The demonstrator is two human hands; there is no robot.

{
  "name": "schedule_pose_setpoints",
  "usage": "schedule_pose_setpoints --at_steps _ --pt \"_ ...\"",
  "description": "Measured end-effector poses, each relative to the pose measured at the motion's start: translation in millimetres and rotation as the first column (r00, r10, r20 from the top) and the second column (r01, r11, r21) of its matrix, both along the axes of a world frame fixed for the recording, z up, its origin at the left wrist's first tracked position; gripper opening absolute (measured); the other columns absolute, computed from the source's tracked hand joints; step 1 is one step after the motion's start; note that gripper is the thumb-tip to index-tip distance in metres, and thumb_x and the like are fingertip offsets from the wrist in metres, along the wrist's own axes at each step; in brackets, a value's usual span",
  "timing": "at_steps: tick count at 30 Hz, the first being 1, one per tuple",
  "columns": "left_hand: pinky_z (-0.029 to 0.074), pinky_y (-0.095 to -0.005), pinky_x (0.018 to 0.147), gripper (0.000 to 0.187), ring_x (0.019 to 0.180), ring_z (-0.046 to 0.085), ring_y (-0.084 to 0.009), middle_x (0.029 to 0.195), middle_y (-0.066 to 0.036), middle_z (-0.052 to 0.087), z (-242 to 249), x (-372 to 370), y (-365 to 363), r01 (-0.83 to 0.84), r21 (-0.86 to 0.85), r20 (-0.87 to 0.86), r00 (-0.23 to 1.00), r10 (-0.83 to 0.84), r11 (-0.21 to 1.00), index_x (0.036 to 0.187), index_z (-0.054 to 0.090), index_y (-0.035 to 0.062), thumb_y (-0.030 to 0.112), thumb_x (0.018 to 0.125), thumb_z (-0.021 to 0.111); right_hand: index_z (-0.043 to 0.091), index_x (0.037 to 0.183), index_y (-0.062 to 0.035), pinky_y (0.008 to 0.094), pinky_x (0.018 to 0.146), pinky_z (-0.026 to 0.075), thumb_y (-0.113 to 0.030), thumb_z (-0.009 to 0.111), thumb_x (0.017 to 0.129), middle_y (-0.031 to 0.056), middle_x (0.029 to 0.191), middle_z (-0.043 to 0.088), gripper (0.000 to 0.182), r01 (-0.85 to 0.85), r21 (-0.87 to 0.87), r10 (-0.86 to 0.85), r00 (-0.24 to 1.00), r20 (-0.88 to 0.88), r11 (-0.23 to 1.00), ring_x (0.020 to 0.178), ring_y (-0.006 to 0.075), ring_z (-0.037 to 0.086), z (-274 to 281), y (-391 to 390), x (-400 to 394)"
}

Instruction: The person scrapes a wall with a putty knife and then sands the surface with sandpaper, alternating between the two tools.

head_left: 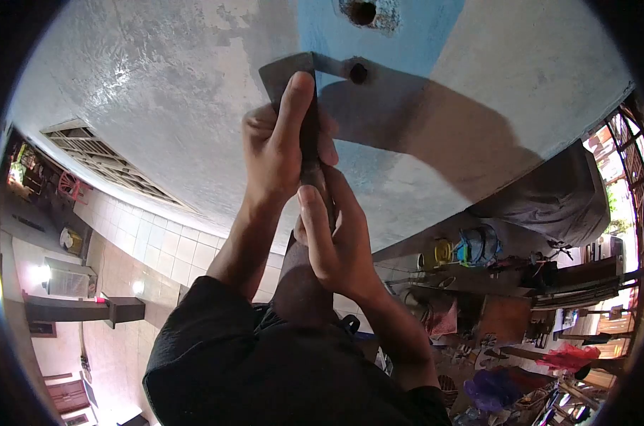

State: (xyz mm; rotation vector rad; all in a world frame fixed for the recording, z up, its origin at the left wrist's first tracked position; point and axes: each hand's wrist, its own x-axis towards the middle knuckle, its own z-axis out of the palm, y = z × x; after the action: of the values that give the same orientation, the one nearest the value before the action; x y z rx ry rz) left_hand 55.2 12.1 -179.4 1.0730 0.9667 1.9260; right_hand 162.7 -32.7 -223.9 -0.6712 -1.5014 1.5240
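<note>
My left hand is closed round the upper part of a scraper, its thumb pressed along the dark shaft just below the broad, flat blade. Lower down, my right hand wraps the handle, thumb on top. The blade lies over the painted wall, which is patchy grey and white with a blue band. To the right of the blade is a small dark hole, and a larger chipped hole sits above it. A broad shadow of my arms and the tool falls across the wall.
A slatted vent is set in the wall on the left, above pale floor tiles. On the right stand a dark covered object, a blue bag and cluttered household items, with a purple plastic bag among them.
</note>
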Motion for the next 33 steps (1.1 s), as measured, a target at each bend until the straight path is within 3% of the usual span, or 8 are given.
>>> schedule_pose_setpoints --at_steps 3,9,12,14,16,22,26,33 --pt "0.039 -0.0233 0.038 0.049 0.039 0.052 -0.0111 0.046 -0.004 0.054 -26 2 -1 0.057 -0.004 0.014 0.998 -0.057 0.998 0.061 0.06 0.0024 0.038 0.093 0.052 0.039 0.126 0.0051 0.02 0.053 0.036 -0.017 0.04 0.097 0.0009 0.08 0.047 0.036 0.077 0.043 -0.077 0.997 -0.009 0.996 0.062 0.0034 0.041 -11 -1 -3" --pt "0.042 -0.0262 0.036 0.048 0.037 0.051 -0.0126 0.044 -0.005 0.052 -3 3 -1 -0.066 -0.038 -0.029 0.997 0.065 0.997 0.061 0.058 0.005 0.038 0.095 0.049 0.036 0.129 0.0061 0.0202 0.052 0.035 -0.015 0.042 0.096 0.0011 0.077 0.047 0.039 0.064 0.064 -0.062 0.998 -0.034 0.996 0.061 0.0048 0.041 -5 -1 -3" --pt "0.042 -0.0244 0.041 0.048 0.042 0.054 -0.0119 0.049 -0.005 0.055 -10 1 -3 0.056 -0.02 0.065 0.996 -0.054 0.998 0.062 0.059 0.0024 0.037 0.095 0.049 0.032 0.134 0.0068 0.0201 0.052 0.035 -0.014 0.042 0.096 0.0017 0.079 0.049 0.044 0.081 0.113 -0.08 0.997 -0.019 0.99 0.061 0.0053 0.041 1 0 -2" --pt "0.043 -0.0247 0.042 0.048 0.042 0.054 -0.0124 0.048 -0.005 0.055 -29 2 -9 0.101 -0.068 -0.014 0.995 -0.102 0.993 0.063 0.059 0.0021 0.036 0.095 0.048 0.032 0.133 0.009 0.0292 0.073 0.046 -0.015 0.042 0.096 0.0169 0.102 0.055 0.045 0.047 -0.055 -0.048 0.999 -0.014 0.997 0.081 0.0171 0.055 -12 -13 6" --pt "0.044 -0.0251 0.042 0.049 0.042 0.054 -0.0128 0.048 -0.006 0.054 -29 0 -9 0.087 -0.095 -0.065 0.994 -0.093 0.992 0.063 0.059 0.0016 0.037 0.095 0.048 0.03 0.133 0.0096 0.0295 0.075 0.046 -0.014 0.041 0.096 0.0203 0.108 0.055 0.045 0.001 -0.165 0.0 1.0 0.005 0.986 0.085 0.0176 0.056 -12 -13 7" --pt "0.043 -0.0265 0.04 0.05 0.041 0.054 -0.0128 0.046 -0.006 0.054 -16 3 -4 0.135 0.002 0.107 0.985 -0.135 0.991 0.062 0.06 0.0012 0.039 0.094 0.05 0.03 0.132 0.0115 0.0304 0.077 0.046 -0.014 0.041 0.096 0.0253 0.113 0.053 0.045 0.039 0.082 -0.042 0.999 0.028 0.996 0.089 0.0171 0.056 -3 -3 2" --pt "0.044 -0.026 0.041 0.052 0.041 0.054 -0.0132 0.047 -0.006 0.055 -26 1 -6 0.054 -0.087 -0.038 0.998 -0.057 0.995 0.062 0.06 0.001 0.039 0.095 0.048 0.026 0.135 0.0101 0.0217 0.052 0.037 -0.01 0.041 0.095 0.007 0.088 0.051 0.048 0.103 0.069 -0.103 0.995 -0.01 0.992 0.063 0.0063 0.043 -18 -12 1" --pt "0.045 -0.0257 0.042 0.051 0.042 0.055 -0.0131 0.049 -0.007 0.056 -26 0 -5 0.1 -0.042 -0.038 0.994 -0.102 0.994 0.063 0.06 0.0009 0.039 0.095 0.048 0.024 0.139 0.0081 0.0212 0.052 0.036 -0.011 0.039 0.095 0.0062 0.085 0.051 0.05 0.1 0.104 -0.1 0.995 -0.005 0.989 0.062 0.0062 0.043 -8 -5 -2"
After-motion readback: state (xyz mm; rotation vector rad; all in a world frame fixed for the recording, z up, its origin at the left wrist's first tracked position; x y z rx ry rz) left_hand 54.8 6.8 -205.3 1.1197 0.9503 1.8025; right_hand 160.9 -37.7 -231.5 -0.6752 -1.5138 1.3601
